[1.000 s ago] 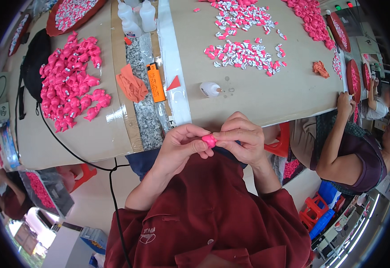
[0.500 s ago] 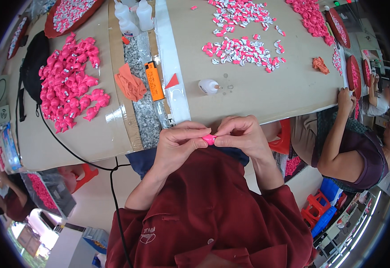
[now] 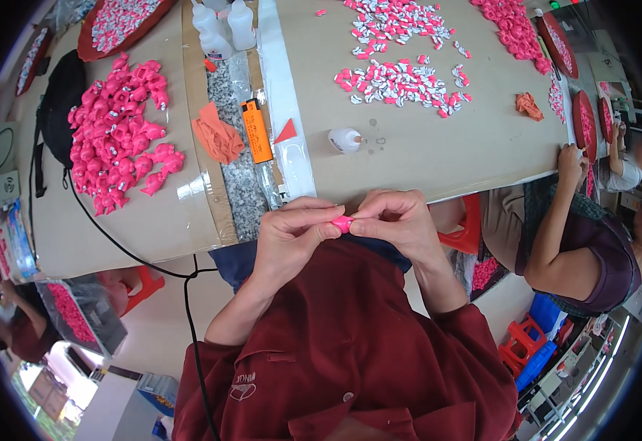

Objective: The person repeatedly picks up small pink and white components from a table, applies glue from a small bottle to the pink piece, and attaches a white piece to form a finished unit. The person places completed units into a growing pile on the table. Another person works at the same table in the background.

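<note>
Between my two hands, just off the table's near edge, is a small glossy pink plastic piece [image 3: 342,223]. My left hand [image 3: 296,234] pinches its left side between thumb and fingers. My right hand [image 3: 394,220] is closed on its right side, thumb and fingertips pressed against it. The fingers cover most of the piece, so its full shape is hidden. Beyond my hands a small white squeeze bottle [image 3: 345,140] with a brownish tip lies on the table. Rows of small pink-and-white pieces [image 3: 402,84] are spread farther back.
A heap of pink figure-like parts [image 3: 119,132] lies at left, beside a black bag [image 3: 60,110]. An orange box [image 3: 257,131], an orange cloth [image 3: 218,134] and white bottles [image 3: 241,26] line a granite strip. A black cable [image 3: 188,309] hangs at left. A co-worker [image 3: 578,242] sits at right.
The pink piece and the fingertips on it have shifted very slightly up and left. The whole view has turned a little. Both hands keep their pinch.
</note>
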The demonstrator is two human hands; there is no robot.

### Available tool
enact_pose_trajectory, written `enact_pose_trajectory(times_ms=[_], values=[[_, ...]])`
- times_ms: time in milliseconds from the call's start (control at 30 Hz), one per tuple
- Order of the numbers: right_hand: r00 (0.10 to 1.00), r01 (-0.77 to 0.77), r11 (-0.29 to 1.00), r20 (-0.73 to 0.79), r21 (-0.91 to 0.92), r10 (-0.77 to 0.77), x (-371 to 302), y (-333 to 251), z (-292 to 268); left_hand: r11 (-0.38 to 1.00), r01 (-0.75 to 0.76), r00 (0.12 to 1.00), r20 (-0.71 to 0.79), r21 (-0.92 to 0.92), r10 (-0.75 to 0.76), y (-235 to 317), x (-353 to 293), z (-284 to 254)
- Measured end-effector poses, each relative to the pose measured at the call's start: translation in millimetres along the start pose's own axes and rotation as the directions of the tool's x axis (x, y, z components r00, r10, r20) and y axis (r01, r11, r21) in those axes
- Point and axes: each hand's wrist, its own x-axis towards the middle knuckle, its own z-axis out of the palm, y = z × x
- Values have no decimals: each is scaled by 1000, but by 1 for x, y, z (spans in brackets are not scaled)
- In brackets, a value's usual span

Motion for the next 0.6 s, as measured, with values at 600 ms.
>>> enact_pose_trajectory(times_ms=[600], values=[[999, -52, 993, -3, 106, 52, -2, 2, 2, 999, 0, 1000, -29, 54, 2, 10, -4, 5]])
